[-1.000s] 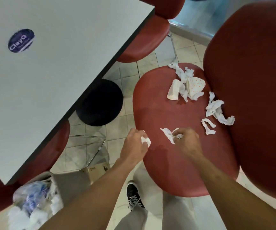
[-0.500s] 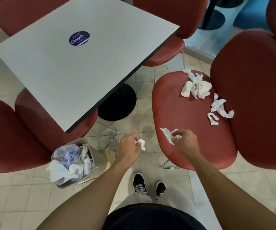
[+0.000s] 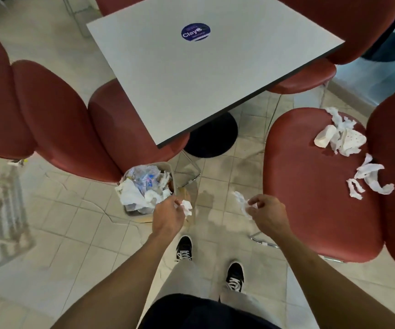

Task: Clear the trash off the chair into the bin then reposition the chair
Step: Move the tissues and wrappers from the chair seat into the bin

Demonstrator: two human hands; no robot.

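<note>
Spreading across the whole view, the tiled floor (image 3: 56,224) carries a grey square worktop (image 3: 191,74) on a black round foot, with a round blue sticker (image 3: 195,31) near its far edge. Red chairs ring it; the chair (image 3: 310,186) at right has its seat turned toward the person and bears the remaining trash: a heap of crumpled white tissues (image 3: 341,136) near the back edge, and torn paper strips (image 3: 370,178) just beside the backrest. Near the worktop's foot, beside another chair at left, stands the bin (image 3: 168,167), heaped with paper and clear plastic. The person's black shoes (image 3: 184,248) point toward it. Both bare arms reach forward above the floor, between the bin and the chair. The left hand (image 3: 168,217), close to the bin's near rim, pinches a small white tissue scrap (image 3: 187,207) in its fingertips. The right hand (image 3: 266,213), just off the seat's front edge, pinches a longer twisted tissue strip (image 3: 241,203) that hangs from its curled fingers.
</note>
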